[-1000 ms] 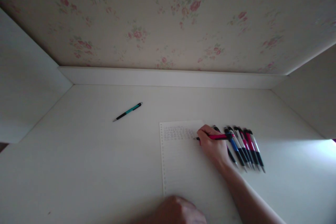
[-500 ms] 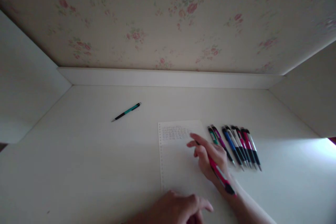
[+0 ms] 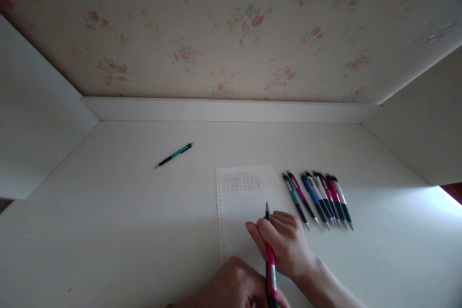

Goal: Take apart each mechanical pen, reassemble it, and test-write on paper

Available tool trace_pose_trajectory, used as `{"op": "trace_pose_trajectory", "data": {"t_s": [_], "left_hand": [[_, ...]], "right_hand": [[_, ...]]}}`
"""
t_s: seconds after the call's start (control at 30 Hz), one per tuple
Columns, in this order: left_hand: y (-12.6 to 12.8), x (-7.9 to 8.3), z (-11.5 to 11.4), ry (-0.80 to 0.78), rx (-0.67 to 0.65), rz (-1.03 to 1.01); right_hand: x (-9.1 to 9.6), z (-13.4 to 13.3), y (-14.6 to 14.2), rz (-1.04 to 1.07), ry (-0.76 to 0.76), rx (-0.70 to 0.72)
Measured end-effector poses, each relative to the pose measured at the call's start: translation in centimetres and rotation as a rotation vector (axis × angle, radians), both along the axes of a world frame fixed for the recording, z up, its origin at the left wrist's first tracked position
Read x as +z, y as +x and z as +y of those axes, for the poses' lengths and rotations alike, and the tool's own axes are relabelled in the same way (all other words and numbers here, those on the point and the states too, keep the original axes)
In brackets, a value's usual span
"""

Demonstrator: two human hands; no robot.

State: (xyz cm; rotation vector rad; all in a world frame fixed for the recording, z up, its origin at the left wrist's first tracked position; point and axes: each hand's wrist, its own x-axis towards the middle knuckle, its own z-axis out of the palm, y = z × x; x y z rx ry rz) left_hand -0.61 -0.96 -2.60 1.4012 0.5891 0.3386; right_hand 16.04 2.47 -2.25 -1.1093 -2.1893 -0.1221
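Note:
My right hand point(image 3: 285, 245) is closed round a pink pen point(image 3: 270, 262) with a black grip, its metal tip pointing away from me over the paper. The pen's rear end crosses in front of my left hand point(image 3: 234, 283) at the bottom edge; whether they touch I cannot tell. My left hand lies over the lower part of the sheet, loosely bent with a finger stretched to the right; its other fingers are partly hidden. The sheet of punched paper point(image 3: 234, 211) carries several rows of small handwriting near its top.
To the right of the paper, several pens point(image 3: 319, 199) in green, purple, blue, white and pink lie side by side. A teal pen point(image 3: 174, 155) lies alone at the back left. White panels and a flowered wall point(image 3: 231, 48) enclose the white desk point(image 3: 126, 231).
My right hand has drawn back toward me and turned, so the pen now points away over the paper, its tip visible. My left hand has shifted slightly. The view has moved a little.

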Motion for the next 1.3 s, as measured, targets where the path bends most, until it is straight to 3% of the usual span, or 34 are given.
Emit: {"op": "trace_pose_trajectory", "data": {"t_s": [0.13, 0.27, 0.4, 0.5, 0.67, 0.83, 0.97, 1.1, 1.3], "left_hand": [[0.1, 0.4, 0.0, -0.091, 0.005, -0.029], [0.1, -0.1, -0.3, -0.107, 0.049, -0.018], [0.2, -0.6, -0.2, -0.037, 0.032, 0.024], [0.1, -0.3, 0.1, 0.022, 0.015, 0.043], [0.0, -0.1, 0.3, 0.181, -0.024, 0.065], [0.2, -0.7, 0.1, 0.293, -0.004, 0.08], [0.2, 0.2, 0.4, 0.23, 0.014, 0.108], [-0.1, 1.4, 0.8, 0.164, 0.025, 0.19], [-0.3, 1.2, 0.4, 0.161, 0.086, 0.234]], "right_hand": [[0.5, -0.2, 0.0, 0.012, 0.051, 0.088], [0.6, -0.2, 0.0, 0.019, 0.039, 0.104], [0.3, -0.1, 0.5, 0.084, -0.145, 0.044], [0.4, -0.3, 1.7, 0.209, -0.243, -0.074], [0.7, -1.1, 4.1, 0.319, -0.128, -0.329], [0.4, -0.7, 5.2, 0.339, -0.357, -0.595], [-0.2, -0.1, 5.9, 0.228, -0.36, -0.552], [-1.0, 0.0, 6.6, 0.082, -0.23, -0.505], [-1.7, 0.6, 7.2, -0.008, -0.063, -0.383]]}}
